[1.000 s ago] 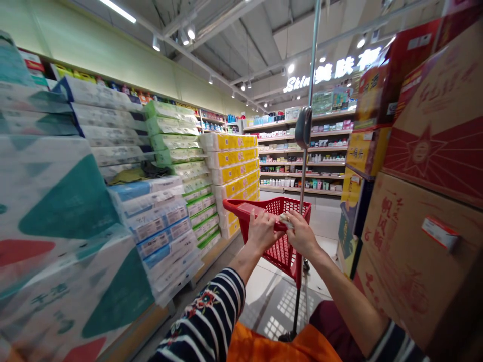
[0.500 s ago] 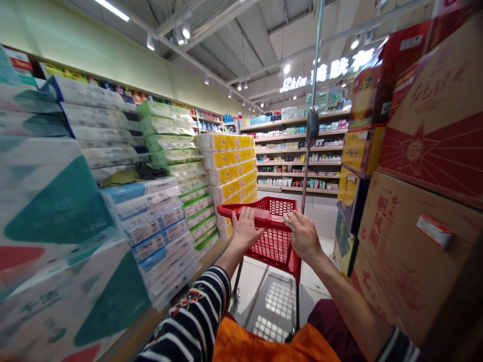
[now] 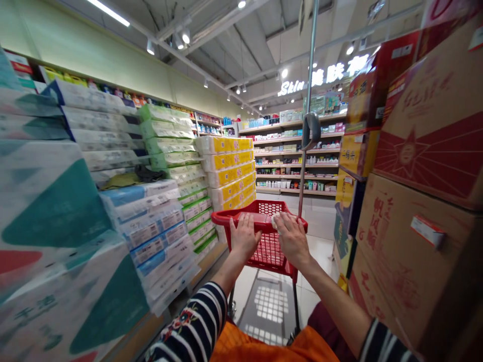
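A red plastic shopping cart stands right in front of me. My left hand grips its red handle near the middle, fingers laid over the top and thumb pointing right. Just to the right, my right hand presses a small crumpled white cloth onto the same handle, its fingers bent over it. Most of the cloth is hidden under the fingers, so I cannot tell whether it is fabric or tissue. A metal pole rises behind the right side of the cart.
Stacks of packaged tissue paper line the left, with yellow-and-white packs farther on. Tall cardboard boxes stand close on the right. Shelves of small bottles and boxes cross the back. White floor tiles show beside the cart.
My right hand has slid left along the handle with the white cloth, closer to my left hand. The left hand stays on the handle. The view has shifted slightly.
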The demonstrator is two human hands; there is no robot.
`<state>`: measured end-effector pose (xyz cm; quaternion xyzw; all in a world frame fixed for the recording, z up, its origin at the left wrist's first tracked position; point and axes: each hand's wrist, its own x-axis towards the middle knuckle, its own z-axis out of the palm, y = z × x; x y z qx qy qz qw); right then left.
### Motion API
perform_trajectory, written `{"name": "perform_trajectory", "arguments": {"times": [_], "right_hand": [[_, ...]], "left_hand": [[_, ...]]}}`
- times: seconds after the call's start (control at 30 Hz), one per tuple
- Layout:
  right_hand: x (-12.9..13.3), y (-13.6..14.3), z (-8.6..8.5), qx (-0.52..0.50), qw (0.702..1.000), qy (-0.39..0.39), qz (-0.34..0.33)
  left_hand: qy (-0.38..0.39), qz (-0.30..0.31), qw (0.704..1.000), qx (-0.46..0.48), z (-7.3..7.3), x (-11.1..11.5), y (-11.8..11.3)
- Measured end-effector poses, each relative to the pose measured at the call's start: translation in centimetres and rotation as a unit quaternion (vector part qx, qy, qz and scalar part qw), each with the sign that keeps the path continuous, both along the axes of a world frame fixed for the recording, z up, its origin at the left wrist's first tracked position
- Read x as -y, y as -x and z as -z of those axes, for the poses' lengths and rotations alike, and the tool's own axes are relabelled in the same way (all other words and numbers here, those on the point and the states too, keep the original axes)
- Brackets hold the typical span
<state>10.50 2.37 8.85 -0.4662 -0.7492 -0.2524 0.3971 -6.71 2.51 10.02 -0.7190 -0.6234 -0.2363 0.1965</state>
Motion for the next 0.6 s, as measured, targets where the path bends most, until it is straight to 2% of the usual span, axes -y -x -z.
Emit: {"name": "perform_trajectory", "arguments": {"times": [0.13,0.23,0.33,0.43,0.6], "right_hand": [[-0.8,-1.7,0.0,-0.033,0.999,-0.003,0.043],[-1.4,-0.4,0.3,-0.024,0.999,-0.002,0.047],[-1.9,1.8,0.7,-0.002,1.000,-0.007,0.019],[-2.2,2.4,1.2,0.006,1.000,-0.020,0.007],[-2.2,0.6,1.3,-0.002,1.000,-0.016,0.017]], "left_hand": [[-0.020,-0.017,1.000,0.017,0.4,0.1,-0.1],[-0.030,-0.019,0.999,0.020,0.6,0.2,-0.8],[-0.031,-0.001,0.999,0.008,0.7,0.2,-1.0],[-0.028,0.009,1.000,-0.001,0.7,0.2,-0.4],[-0.020,-0.010,1.000,0.010,0.9,0.2,1.2]]}}
